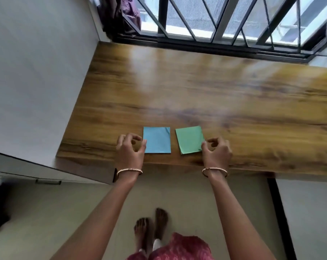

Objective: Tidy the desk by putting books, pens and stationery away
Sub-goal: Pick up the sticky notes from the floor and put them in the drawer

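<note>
Two small paper pads lie side by side near the front edge of the wooden desk (215, 94): a blue pad (157, 140) on the left and a green pad (189, 139) on the right, turned slightly. My left hand (129, 151) sits just left of the blue pad, fingers loosely curled and thumb tip at its left edge. My right hand (217, 151) is at the green pad's lower right corner, fingers loosely curled and thumb touching that corner. Neither pad is lifted.
A barred window (224, 21) runs along the desk's far edge and a white wall (37, 72) closes its left side. A white cabinet with a handle (48, 182) stands lower left. Dark cloth (129, 14) hangs at the window's left corner. My feet (151, 229) are on the floor below.
</note>
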Demonstrator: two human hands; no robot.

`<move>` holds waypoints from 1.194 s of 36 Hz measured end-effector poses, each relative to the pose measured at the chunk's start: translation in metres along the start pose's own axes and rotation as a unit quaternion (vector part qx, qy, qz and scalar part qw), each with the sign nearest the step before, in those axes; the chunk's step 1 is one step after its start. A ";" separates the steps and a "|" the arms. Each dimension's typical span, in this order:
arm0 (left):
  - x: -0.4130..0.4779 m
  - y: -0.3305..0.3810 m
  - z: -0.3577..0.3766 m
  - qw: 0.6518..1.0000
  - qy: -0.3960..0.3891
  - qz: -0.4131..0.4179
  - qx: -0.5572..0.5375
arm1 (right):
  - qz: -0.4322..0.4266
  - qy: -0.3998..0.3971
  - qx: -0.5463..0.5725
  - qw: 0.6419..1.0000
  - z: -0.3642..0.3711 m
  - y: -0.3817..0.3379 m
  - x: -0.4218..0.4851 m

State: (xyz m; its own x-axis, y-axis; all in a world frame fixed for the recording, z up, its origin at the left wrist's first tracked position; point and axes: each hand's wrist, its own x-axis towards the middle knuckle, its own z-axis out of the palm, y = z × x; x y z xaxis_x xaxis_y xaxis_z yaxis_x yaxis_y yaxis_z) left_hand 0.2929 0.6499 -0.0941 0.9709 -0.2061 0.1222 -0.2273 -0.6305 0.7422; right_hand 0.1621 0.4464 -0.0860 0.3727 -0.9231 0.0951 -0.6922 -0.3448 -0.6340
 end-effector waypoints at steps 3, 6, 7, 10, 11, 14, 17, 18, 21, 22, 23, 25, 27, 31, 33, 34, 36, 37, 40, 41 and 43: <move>-0.030 -0.011 -0.009 0.999 0.024 0.013 -0.017 | -0.039 0.066 0.022 0.997 -0.006 0.016 -0.036; -0.058 -0.027 -0.003 0.999 -0.038 0.004 -0.001 | -0.064 0.080 -0.008 0.995 -0.006 0.026 -0.078; -0.065 -0.034 0.003 0.997 -0.074 -0.014 0.004 | -0.065 0.061 -0.012 0.996 -0.002 0.030 -0.092; -0.077 -0.051 0.027 0.948 -0.204 -0.219 -0.104 | 0.038 -0.039 0.047 0.997 0.018 0.042 -0.120; -0.077 -0.051 0.035 0.891 -0.244 -0.334 -0.189 | 0.121 -0.070 0.090 0.986 0.028 0.046 -0.122; -0.068 -0.061 0.059 0.672 -0.275 -0.573 -0.380 | 0.391 -0.148 0.266 0.869 0.063 0.059 -0.113; -0.059 -0.086 0.082 0.561 -0.215 -0.620 -0.505 | 0.518 -0.175 0.421 0.724 0.096 0.069 -0.101; -0.056 -0.093 0.088 0.552 -0.197 -0.616 -0.526 | 0.531 -0.169 0.449 0.699 0.105 0.071 -0.097; -0.052 -0.102 0.098 0.549 -0.151 -0.599 -0.563 | 0.547 -0.153 0.498 0.655 0.123 0.074 -0.084; -0.053 -0.104 0.100 0.542 -0.138 -0.600 -0.572 | 0.551 -0.146 0.510 0.644 0.128 0.075 -0.082; -0.055 -0.107 0.101 0.535 -0.127 -0.601 -0.580 | 0.555 -0.137 0.523 0.632 0.131 0.076 -0.081; -0.058 -0.113 0.100 0.525 -0.125 -0.601 -0.590 | 0.548 -0.122 0.549 0.619 0.136 0.077 -0.083; -0.059 -0.116 0.096 0.525 -0.140 -0.599 -0.588 | 0.538 -0.122 0.577 0.603 0.135 0.077 -0.088; -0.060 -0.119 0.084 0.540 -0.151 -0.600 -0.570 | 0.537 -0.124 0.584 0.596 0.132 0.082 -0.094; -0.067 -0.118 0.079 0.551 -0.157 -0.602 -0.556 | 0.547 -0.123 0.561 0.609 0.127 0.085 -0.101; -0.072 -0.118 0.076 0.553 -0.158 -0.602 -0.554 | 0.552 -0.122 0.554 0.611 0.124 0.087 -0.107; -0.087 -0.119 0.070 0.553 -0.155 -0.605 -0.551 | 0.559 -0.123 0.546 0.611 0.117 0.091 -0.119; -0.095 -0.121 0.067 0.553 -0.153 -0.607 -0.550 | 0.562 -0.125 0.543 0.611 0.114 0.094 -0.126; -0.120 -0.130 0.058 0.546 -0.147 -0.614 -0.550 | 0.566 -0.127 0.541 0.610 0.104 0.103 -0.147; -0.129 -0.134 0.055 0.541 -0.151 -0.616 -0.552 | 0.564 -0.129 0.542 0.610 0.101 0.106 -0.154; -0.144 -0.143 0.049 0.532 -0.158 -0.618 -0.556 | 0.561 -0.133 0.547 0.607 0.094 0.114 -0.170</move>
State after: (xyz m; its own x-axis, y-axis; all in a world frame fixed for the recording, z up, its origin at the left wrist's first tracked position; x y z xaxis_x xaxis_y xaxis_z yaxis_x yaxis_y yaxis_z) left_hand 0.1815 0.7337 -0.2500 0.2250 -0.3742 -0.8997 0.9269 0.3670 0.0791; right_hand 0.0780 0.5801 -0.2470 0.2330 -0.3618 -0.9027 0.1675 0.9293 -0.3292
